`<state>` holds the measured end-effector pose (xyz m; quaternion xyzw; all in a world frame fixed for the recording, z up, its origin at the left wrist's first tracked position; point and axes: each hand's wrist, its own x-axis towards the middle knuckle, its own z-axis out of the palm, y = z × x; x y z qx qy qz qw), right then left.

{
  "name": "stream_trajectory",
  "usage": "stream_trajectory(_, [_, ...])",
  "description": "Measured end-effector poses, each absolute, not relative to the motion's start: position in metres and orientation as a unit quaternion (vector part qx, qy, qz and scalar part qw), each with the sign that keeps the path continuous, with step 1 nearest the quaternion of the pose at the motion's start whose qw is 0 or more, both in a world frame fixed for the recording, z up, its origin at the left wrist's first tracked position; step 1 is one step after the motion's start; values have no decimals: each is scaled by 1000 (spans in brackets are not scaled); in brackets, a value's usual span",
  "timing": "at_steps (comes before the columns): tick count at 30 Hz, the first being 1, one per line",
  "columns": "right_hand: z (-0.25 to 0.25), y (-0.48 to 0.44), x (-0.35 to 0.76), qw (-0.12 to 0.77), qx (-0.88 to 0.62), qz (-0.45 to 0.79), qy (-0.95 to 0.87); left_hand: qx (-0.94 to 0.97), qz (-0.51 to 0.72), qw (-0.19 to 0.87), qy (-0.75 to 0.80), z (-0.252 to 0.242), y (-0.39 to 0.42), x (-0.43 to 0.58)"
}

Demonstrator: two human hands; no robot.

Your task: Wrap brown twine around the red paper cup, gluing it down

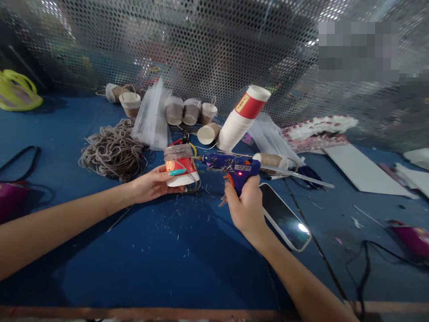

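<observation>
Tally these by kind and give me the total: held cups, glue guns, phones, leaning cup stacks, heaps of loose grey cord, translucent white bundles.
Held cup, in the left hand: 1
Glue gun, in the right hand: 1
Phone: 1
Leaning cup stack: 1
Heap of loose grey cord: 1
Translucent white bundles: 2
Total: 7

We list: smooth, tapered red-and-white paper cup (186, 179); rough, matt grey cord (177, 153). We add: smooth blue plastic glue gun (219, 162).
</observation>
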<state>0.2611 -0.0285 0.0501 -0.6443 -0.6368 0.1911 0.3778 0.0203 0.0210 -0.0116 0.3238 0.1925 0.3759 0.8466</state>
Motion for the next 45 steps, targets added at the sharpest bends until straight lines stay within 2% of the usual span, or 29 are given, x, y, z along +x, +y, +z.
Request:
stream_trajectory(31, [43, -21, 266, 366, -657, 146, -643, 312, 376, 848, 205, -11, 21, 18])
stream_trajectory(39, [35, -11, 271, 392, -657, 128, -631, 353, 370, 836, 201, -8, 22, 18])
stream_trajectory(41, [32, -6, 271, 391, -677, 159, -603, 373, 357, 832, 201, -5, 23, 17])
stream_trajectory(45, [24, 3, 272, 389, -684, 313, -533, 425, 326, 820, 200, -1, 27, 12])
